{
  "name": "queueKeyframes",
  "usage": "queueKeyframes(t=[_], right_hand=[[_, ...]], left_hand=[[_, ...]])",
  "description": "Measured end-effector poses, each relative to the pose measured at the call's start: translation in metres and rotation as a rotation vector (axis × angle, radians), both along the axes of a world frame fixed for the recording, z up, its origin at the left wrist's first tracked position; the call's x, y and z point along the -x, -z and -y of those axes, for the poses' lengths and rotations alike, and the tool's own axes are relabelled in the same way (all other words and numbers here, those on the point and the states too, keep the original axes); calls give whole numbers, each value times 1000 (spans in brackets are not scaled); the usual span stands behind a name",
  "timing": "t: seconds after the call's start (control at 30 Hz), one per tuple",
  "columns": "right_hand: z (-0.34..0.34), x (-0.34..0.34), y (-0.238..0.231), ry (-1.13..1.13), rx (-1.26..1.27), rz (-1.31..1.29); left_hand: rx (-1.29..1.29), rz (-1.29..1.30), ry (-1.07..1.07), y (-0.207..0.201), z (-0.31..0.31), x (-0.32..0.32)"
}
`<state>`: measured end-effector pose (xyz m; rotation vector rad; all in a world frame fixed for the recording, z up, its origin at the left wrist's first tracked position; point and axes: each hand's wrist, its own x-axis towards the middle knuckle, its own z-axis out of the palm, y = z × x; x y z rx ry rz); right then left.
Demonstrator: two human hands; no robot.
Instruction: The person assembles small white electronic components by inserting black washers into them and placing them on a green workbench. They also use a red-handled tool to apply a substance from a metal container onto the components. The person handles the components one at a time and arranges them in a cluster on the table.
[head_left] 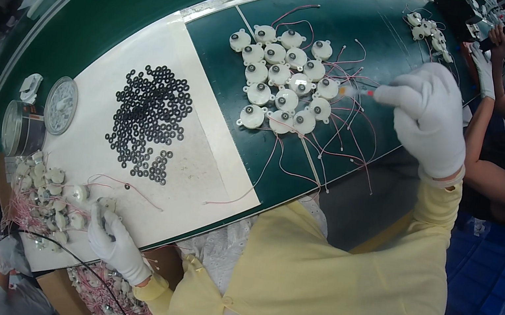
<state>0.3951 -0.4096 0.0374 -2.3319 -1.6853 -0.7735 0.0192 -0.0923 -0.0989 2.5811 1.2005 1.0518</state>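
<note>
My right hand (429, 117), in a white glove, is closed with its fingers pinched towards the left. At its fingertips shows a slim, partly see-through thing with a red spot (370, 93), too blurred to name. It reaches towards a cluster of round white motors (286, 100) with black rings on their tops and red and white wires. My left hand (116, 247), also gloved, is at the near left edge of the table, its fingers closed around a small whitish motor (107, 203). Beside it lies a heap of similar motors (48, 183) with tangled wires.
Many black rings (149, 113) lie spread on a white sheet (202, 176). A clear tub (23, 129) and a round lid (61, 105) stand at the left. A cardboard box (62, 296) of wired motors sits below the table edge. A co-worker's arm (482, 122) is at the far right.
</note>
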Motion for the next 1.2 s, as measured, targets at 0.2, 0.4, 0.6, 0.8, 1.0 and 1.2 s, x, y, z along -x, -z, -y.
queueKeyframes(t=[0.2,0.4,0.6,0.8,1.0,1.2], right_hand=[[-5,8,22,-99,-65,-175],[-2,8,39,-100,-111,-213],[-2,7,50,-110,-141,-264],[3,7,52,-81,-144,-293],[8,6,54,-64,-158,-323],[15,4,59,-36,-157,-331]], left_hand=[[0,12,11,2,-1,-1],[3,0,-11,3,-1,1],[29,9,-15,1,0,-2],[32,11,-12,4,-2,0],[26,3,-31,2,0,0],[55,33,-9,3,-1,-1]])
